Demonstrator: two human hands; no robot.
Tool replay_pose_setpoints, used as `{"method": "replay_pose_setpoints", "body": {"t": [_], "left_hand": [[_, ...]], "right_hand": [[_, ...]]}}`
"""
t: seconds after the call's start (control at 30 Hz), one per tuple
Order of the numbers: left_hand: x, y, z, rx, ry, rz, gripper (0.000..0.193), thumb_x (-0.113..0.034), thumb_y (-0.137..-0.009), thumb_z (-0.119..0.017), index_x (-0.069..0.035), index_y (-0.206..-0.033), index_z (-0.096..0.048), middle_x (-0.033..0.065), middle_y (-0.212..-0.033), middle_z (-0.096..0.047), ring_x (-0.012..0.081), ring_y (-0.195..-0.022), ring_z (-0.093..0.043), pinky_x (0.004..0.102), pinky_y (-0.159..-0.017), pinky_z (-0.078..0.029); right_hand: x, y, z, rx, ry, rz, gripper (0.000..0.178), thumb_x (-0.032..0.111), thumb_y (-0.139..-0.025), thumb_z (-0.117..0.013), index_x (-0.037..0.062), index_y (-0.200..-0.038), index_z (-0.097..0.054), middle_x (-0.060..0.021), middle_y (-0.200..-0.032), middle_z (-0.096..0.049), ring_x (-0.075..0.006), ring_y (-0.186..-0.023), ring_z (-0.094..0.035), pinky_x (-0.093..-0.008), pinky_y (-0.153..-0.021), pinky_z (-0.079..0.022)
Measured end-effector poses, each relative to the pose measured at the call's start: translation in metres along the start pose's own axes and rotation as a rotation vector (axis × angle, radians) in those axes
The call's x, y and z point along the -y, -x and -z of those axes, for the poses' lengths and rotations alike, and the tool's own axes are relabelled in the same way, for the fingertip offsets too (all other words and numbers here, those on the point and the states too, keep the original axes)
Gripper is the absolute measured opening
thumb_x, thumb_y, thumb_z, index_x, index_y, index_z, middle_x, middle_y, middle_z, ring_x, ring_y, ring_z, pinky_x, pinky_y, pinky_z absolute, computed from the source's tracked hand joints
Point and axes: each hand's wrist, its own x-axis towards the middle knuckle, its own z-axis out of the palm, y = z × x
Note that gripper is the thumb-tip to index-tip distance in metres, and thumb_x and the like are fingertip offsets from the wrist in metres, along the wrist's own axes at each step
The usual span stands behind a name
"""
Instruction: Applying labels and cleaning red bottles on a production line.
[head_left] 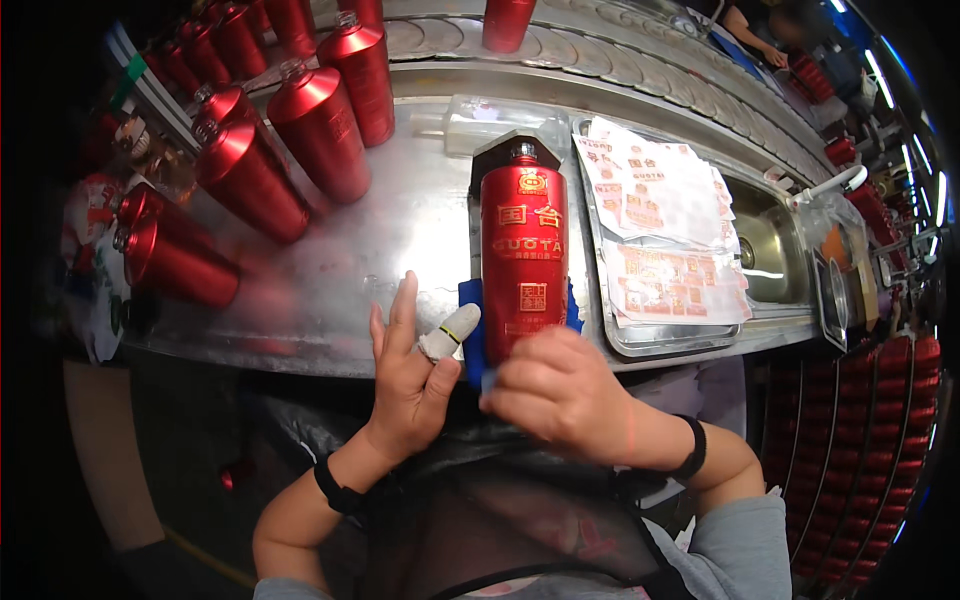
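A red metallic bottle (524, 230) with gold print lies in front of me, neck pointing away, resting in a dark holder (488, 162). Blue material (470, 335) shows under its near end. My left hand (408, 375) is at the left of the bottle's base, fingers spread and holding nothing; a pale cover with a dark-and-yellow band wraps its index finger. At the bottle's lower right end, my right hand (555, 390) has its fingers curled together and is slightly blurred. Something small and bluish shows at its fingertips, too indistinct to name.
Several plain red bottles (320, 135) stand at the left of the metal table (390, 220). Printed sheets (660, 200) lie on a metal tray (660, 345) at the right, beside a sink (775, 250). A conveyor (600, 55) runs behind; another person's hand (775, 57) is far right.
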Motion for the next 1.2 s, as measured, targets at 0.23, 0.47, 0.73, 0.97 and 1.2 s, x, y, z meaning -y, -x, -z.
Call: {"method": "replay_pose_setpoints", "body": {"t": [0.23,0.47,0.73,0.97,1.2], "left_hand": [[-0.012,-0.038,-0.001,0.078,-0.209,-0.195,0.048,-0.044,-0.101,-0.042,-0.013,-0.13,-0.066,0.0271,-0.16,-0.02,0.0407,-0.146,-0.025,0.0653,-0.113,0.001],[-0.031,-0.061,0.003,0.212,-0.497,-0.354,0.039,-0.043,-0.099,-0.048,-0.022,-0.122,-0.071,0.0254,-0.158,-0.026,0.0476,-0.146,-0.022,0.0707,-0.11,-0.002],[-0.03,-0.069,0.006,0.174,-0.559,-0.331,0.039,-0.043,-0.098,-0.047,-0.022,-0.12,-0.072,0.0242,-0.159,-0.026,0.0477,-0.147,-0.019,0.0704,-0.11,-0.001],[-0.027,-0.054,0.001,0.208,-0.503,-0.329,0.039,-0.041,-0.098,-0.048,-0.021,-0.123,-0.071,0.0247,-0.159,-0.026,0.049,-0.145,-0.021,0.0713,-0.11,-0.003],[-0.028,-0.042,-0.008,0.062,-0.011,-0.132,0.052,-0.022,-0.088,-0.068,-0.006,-0.136,-0.058,0.0286,-0.153,-0.033,0.0391,-0.143,-0.034,0.0551,-0.117,-0.018]], "right_hand": [[0.001,0.041,0.014,-0.236,-0.105,-0.292,0.037,-0.005,-0.059,-0.073,0.0033,-0.095,-0.068,-0.009,-0.087,-0.064,-0.0282,-0.081,-0.062,-0.0385,-0.07,-0.048],[0.001,0.05,0.013,-0.331,-0.284,-0.352,0.033,-0.005,-0.062,-0.074,0.0024,-0.093,-0.068,-0.0092,-0.082,-0.064,-0.027,-0.073,-0.062,-0.0359,-0.063,-0.046],[-0.004,0.055,0.004,-0.231,-0.309,-0.357,0.029,-0.003,-0.064,-0.076,0.0029,-0.091,-0.068,-0.0095,-0.079,-0.062,-0.0277,-0.07,-0.062,-0.0385,-0.061,-0.047],[-0.003,0.06,0.017,-0.358,-0.352,-0.631,0.024,0.001,-0.073,-0.081,0.0014,-0.089,-0.064,-0.0102,-0.081,-0.063,-0.017,-0.07,-0.061,-0.0287,-0.062,-0.047],[-0.032,0.038,0.023,-0.368,-0.893,-1.228,0.018,0.01,-0.086,-0.069,0.0022,-0.1,-0.06,0.0018,-0.083,-0.058,-0.0037,-0.075,-0.052,-0.0198,-0.066,-0.043]]}}
